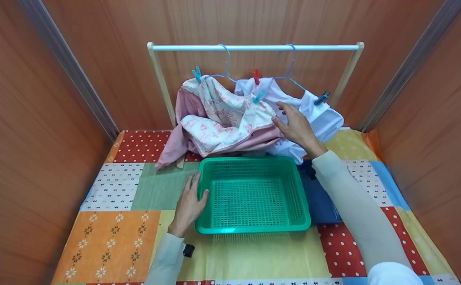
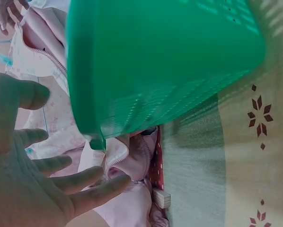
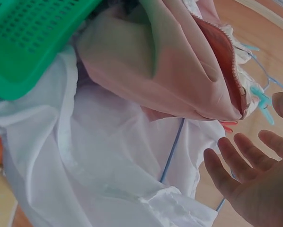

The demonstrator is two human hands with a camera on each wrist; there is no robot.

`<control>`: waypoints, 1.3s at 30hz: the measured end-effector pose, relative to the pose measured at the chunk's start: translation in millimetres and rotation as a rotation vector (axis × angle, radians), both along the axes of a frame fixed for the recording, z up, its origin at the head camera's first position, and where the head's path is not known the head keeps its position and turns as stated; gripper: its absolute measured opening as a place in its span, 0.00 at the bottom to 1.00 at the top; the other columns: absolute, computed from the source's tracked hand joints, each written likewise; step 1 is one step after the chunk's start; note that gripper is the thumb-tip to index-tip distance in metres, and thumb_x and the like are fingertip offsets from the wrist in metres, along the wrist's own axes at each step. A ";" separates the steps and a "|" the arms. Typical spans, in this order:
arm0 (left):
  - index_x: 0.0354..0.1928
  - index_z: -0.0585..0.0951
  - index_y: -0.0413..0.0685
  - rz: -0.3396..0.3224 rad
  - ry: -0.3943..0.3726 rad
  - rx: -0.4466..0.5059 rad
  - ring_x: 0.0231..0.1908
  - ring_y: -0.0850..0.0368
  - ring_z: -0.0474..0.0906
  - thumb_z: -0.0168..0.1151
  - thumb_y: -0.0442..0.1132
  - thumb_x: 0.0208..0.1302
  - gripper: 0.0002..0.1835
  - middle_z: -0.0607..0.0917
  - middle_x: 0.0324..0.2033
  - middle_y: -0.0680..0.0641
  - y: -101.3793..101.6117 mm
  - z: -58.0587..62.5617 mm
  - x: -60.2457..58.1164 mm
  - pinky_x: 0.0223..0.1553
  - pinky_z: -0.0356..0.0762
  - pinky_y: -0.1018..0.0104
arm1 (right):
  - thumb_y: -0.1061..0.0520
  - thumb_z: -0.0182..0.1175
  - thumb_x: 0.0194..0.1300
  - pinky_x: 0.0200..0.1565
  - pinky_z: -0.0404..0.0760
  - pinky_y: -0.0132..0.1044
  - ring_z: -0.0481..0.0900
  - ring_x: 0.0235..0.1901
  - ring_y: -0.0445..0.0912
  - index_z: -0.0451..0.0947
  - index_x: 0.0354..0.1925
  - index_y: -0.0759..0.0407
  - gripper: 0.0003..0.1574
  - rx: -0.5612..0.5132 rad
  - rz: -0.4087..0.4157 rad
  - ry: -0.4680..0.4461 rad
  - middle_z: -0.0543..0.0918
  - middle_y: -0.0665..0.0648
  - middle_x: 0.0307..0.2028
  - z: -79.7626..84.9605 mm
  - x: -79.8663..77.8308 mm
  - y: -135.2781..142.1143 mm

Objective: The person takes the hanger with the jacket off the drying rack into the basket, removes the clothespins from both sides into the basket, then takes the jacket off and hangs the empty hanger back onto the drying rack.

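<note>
A pink jacket (image 1: 189,107) with a printed white lining hangs from a blue hanger (image 1: 227,65), fixed by a light blue clothespin (image 1: 197,74) and a second light blue clothespin (image 1: 259,96). Beside it a white shirt (image 1: 321,118) hangs on another hanger (image 1: 290,65) with a red clothespin (image 1: 256,76) and a dark clothespin (image 1: 322,97). My right hand (image 1: 296,124), fingers spread, is by the jacket's right side, in front of the shirt. My left hand (image 1: 189,204) is at the left rim of a green basket (image 1: 254,229); in the left wrist view its fingers are extended and hold nothing.
A white rail (image 1: 254,48) on a wooden stand carries both hangers. Dark blue folded cloth (image 1: 323,198) lies right of the basket on the patchwork tablecloth (image 1: 115,237). Wooden panels (image 1: 36,138) enclose the left, back and right.
</note>
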State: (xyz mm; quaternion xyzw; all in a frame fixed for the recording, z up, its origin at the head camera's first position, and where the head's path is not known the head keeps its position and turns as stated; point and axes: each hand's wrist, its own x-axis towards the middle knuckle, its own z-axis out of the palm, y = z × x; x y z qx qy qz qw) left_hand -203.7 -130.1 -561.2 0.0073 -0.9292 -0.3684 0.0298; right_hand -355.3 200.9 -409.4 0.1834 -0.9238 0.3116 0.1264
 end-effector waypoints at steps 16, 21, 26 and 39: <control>0.73 0.47 0.50 -0.017 -0.084 0.234 0.69 0.40 0.56 0.53 0.42 0.67 0.37 0.57 0.70 0.40 -6.7 -15.2 3.5 0.64 0.59 0.38 | 0.42 0.51 0.67 0.58 0.72 0.49 0.72 0.57 0.53 0.62 0.65 0.51 0.32 -0.130 -0.003 -0.146 0.73 0.59 0.58 3.4 -24.8 -19.0; 0.72 0.47 0.47 -0.007 -0.159 0.281 0.64 0.37 0.64 0.51 0.41 0.68 0.36 0.65 0.65 0.34 -9.0 -18.6 4.3 0.59 0.64 0.37 | 0.41 0.51 0.67 0.60 0.70 0.49 0.70 0.59 0.53 0.61 0.65 0.51 0.33 -0.167 -0.007 -0.190 0.72 0.59 0.60 1.2 -29.2 -27.4; 0.72 0.49 0.42 -0.010 -0.194 0.306 0.61 0.36 0.68 0.49 0.40 0.68 0.34 0.67 0.63 0.31 -12.0 -19.0 4.6 0.57 0.67 0.38 | 0.43 0.49 0.68 0.63 0.67 0.47 0.68 0.62 0.51 0.62 0.65 0.50 0.30 -0.188 -0.015 -0.188 0.71 0.57 0.62 0.6 -31.0 -36.4; 0.71 0.52 0.41 -0.045 -0.175 0.294 0.57 0.38 0.73 0.48 0.36 0.68 0.32 0.74 0.57 0.31 -14.0 -21.3 2.4 0.55 0.71 0.42 | 0.46 0.44 0.72 0.59 0.70 0.46 0.73 0.57 0.51 0.70 0.59 0.51 0.22 -0.216 -0.055 -0.127 0.78 0.56 0.55 -10.5 -37.1 -49.0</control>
